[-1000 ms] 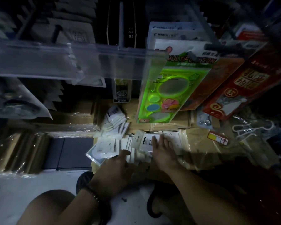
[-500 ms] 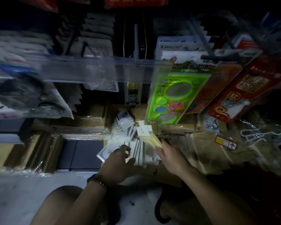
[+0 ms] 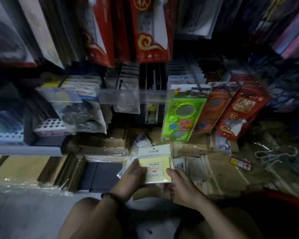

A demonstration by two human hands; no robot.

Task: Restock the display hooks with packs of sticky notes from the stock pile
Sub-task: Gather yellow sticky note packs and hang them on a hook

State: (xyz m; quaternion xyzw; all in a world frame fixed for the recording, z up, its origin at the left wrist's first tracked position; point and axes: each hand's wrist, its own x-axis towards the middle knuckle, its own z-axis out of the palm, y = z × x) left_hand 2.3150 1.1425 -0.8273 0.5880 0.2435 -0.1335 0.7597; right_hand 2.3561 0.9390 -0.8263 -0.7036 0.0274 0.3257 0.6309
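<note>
Item: one pack of yellow sticky notes [image 3: 156,167], lower centre of frame. My left hand [image 3: 128,180] and right hand [image 3: 183,186] grip its side edges, fingers curled round it; stock pile [image 3: 142,142] just above.

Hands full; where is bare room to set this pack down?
Bare: the pale grey floor before the plastic-wrapped brown stacks, and the dark flat panel left of the left hand. Crowded: loose white packs beyond it, brown packets right of the right hand.

"MULTIFUNCTION" on green stencil pack [image 3: 181,118] header, "孔庙" and circled "软" on red hanging pack [image 3: 238,116]
</note>
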